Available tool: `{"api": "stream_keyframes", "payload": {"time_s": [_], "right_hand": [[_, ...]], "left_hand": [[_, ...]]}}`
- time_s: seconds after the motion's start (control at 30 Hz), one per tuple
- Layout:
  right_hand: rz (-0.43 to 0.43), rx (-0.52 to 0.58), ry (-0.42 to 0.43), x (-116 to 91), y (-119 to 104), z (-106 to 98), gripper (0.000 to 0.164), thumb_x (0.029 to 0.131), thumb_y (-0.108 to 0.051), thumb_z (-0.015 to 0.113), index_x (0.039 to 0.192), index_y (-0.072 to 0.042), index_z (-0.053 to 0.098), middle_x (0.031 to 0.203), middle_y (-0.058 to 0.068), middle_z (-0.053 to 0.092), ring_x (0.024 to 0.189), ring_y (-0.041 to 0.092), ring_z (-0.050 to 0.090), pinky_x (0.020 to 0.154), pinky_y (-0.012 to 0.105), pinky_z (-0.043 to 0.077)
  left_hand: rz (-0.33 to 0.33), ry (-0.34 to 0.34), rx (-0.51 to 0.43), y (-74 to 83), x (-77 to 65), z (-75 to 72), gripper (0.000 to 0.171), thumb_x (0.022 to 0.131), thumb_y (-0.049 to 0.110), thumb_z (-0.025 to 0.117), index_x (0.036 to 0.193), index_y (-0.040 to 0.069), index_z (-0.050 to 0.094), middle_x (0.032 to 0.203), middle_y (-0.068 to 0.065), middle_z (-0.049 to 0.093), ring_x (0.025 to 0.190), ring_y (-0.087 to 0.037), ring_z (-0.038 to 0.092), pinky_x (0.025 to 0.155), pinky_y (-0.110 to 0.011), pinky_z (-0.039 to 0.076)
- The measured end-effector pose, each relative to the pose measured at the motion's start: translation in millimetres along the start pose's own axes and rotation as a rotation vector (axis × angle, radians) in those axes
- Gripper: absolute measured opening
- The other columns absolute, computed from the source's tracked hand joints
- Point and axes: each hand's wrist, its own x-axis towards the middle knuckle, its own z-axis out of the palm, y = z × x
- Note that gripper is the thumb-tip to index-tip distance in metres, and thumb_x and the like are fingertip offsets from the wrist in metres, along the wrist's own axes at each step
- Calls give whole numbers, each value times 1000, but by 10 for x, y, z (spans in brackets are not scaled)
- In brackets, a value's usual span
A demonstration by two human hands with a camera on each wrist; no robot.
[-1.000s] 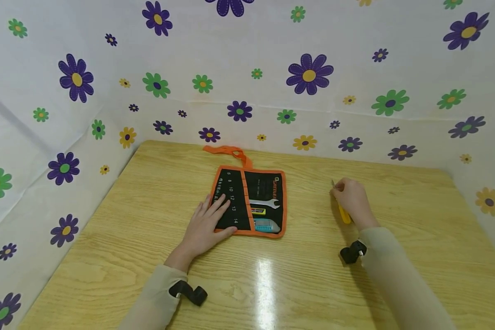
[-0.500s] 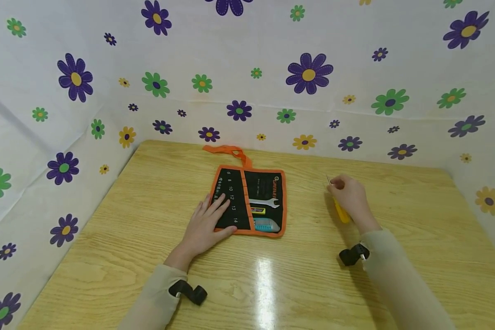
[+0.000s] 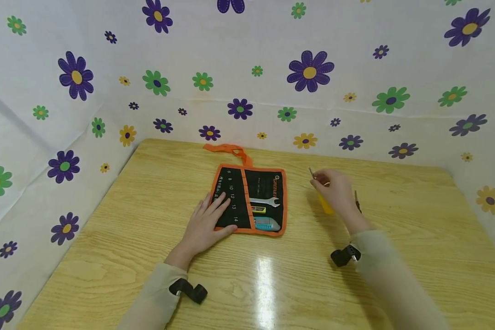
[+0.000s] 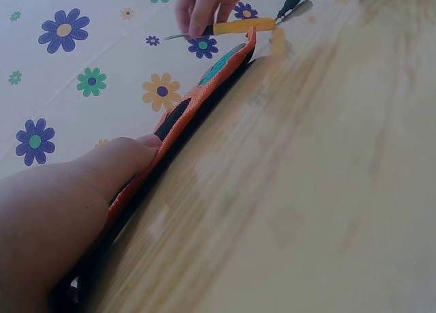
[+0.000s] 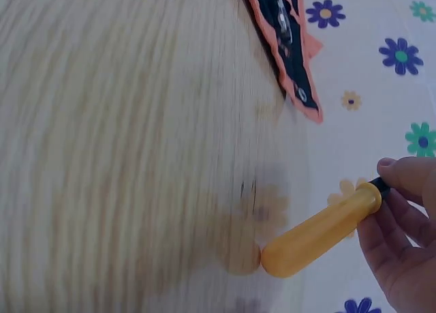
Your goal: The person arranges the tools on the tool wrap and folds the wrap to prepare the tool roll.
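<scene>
A black tool pouch with orange trim (image 3: 247, 231) lies unfolded on the wooden table. My left hand (image 3: 204, 227) rests on its left part with the fingers spread; the left wrist view shows the thumb (image 4: 129, 159) at the pouch's edge. In the pouch's pockets are an open-end wrench (image 3: 268, 202), a small yellow-labelled item (image 3: 258, 210) and a teal utility knife (image 3: 267, 224). To the right of the pouch, my right hand (image 3: 334, 190) pinches a screwdriver (image 5: 320, 234) by its black collar. Its yellow handle hangs down; its metal shaft points up and away.
A thin dark tool (image 3: 357, 201) lies behind my right hand, partly hidden; its dark handle (image 4: 291, 4) shows in the left wrist view. An orange strap (image 3: 231, 150) trails from the pouch toward the back edge. A flowered white cloth (image 3: 255, 46) surrounds the table.
My right hand has moved left toward the pouch with the screwdriver, uncovering part of the dark tool behind it. My left hand stays on the pouch.
</scene>
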Motion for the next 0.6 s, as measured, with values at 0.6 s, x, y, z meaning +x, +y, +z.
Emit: {"api": "stream_keyframes", "payload": {"time_s": [0.6], "right_hand": [[-185, 162, 87, 104, -421, 165, 12, 88, -4, 68, 98, 3, 69, 95, 15, 66, 88, 27, 63, 77, 42, 56]], "left_hand": [[-22, -15, 0, 55, 34, -22, 78, 89, 62, 52, 151, 18, 31, 158, 0, 19, 145, -31, 2, 115, -48, 4]]}}
